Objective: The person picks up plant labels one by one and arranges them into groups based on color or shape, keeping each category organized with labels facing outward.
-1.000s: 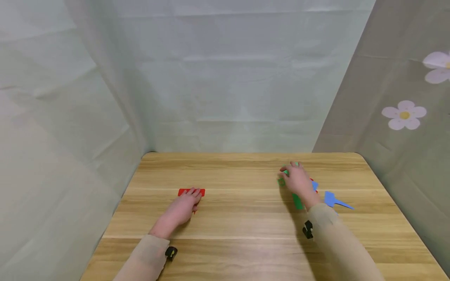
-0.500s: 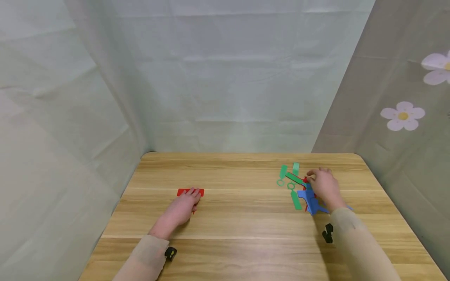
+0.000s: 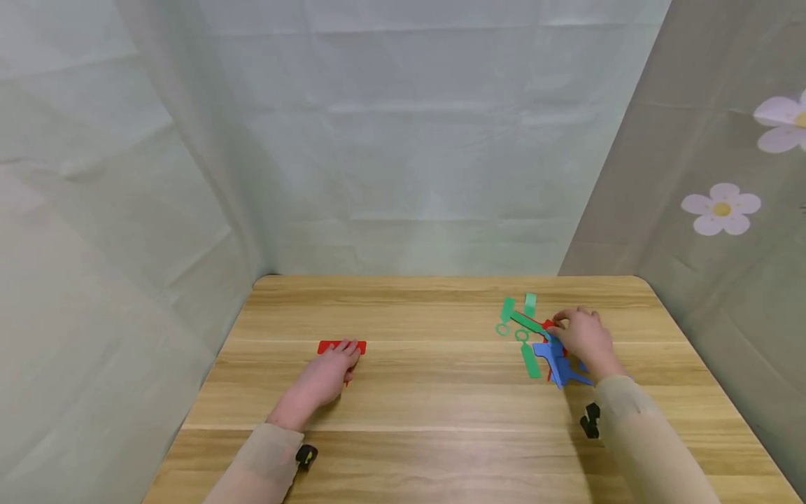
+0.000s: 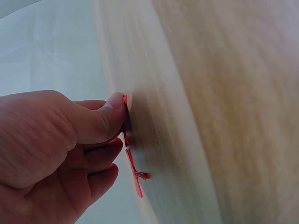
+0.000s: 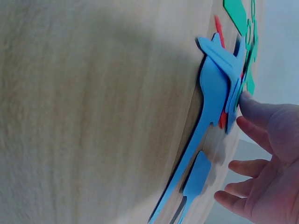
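left hand [image 3: 327,371] fingers rest flat on a flat red plastic rectangle piece [image 3: 340,346], thumb [image 4: 105,121] pressed against its edge; not curled round it. the piece lies left of centre, with bare wood on all sides and the left table edge near.

right hand [image 3: 585,336] fingers are loosely spread, tips touching a pile of flat blue plastic pieces [image 5: 215,93] mixed with flat green plastic strips and rings [image 3: 519,325] and a red piece [image 3: 546,325] underneath; no clear pinch visible. the pile sits at right rear, close to the far and right edges. wide open strip between the hands.

light wooden table [image 3: 428,392] with rounded corners, pale grey-green cloth backdrop [image 3: 403,140] on three sides, flower print [image 3: 720,207] on the right.
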{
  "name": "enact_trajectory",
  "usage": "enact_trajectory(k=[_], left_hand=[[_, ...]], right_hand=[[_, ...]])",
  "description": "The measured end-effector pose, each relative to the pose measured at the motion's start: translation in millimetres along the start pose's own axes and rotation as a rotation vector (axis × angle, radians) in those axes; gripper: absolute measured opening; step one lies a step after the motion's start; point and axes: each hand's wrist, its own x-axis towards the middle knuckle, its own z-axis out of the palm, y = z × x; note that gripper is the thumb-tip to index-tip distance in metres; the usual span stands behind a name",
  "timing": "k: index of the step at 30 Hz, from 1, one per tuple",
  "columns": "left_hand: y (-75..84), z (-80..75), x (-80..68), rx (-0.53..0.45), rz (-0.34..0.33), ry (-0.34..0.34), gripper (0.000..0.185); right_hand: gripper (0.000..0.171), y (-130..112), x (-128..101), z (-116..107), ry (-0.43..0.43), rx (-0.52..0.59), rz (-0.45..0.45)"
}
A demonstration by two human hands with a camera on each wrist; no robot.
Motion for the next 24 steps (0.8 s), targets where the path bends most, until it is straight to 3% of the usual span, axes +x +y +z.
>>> enact_trajectory(k=[7,16,24], left_hand=[[0.3,-1.1,-0.5,-0.010,-0.012,-0.006,0.050],[0.1,1.2,1.3,-0.005,-0.009,-0.010,0.049],[2.5,0.9,0.5,-0.017,-0.016,-0.005,0.050]], right_hand=[[0.047,-2.2,3.5,-3.4,-0.038,0.022,-0.001],[0.030,-2.9,7.1,-4.5,0.017,-0.050,-0.043],[0.028,-11.3,10.7,-3.9,-0.063,-0.064,0.006]])
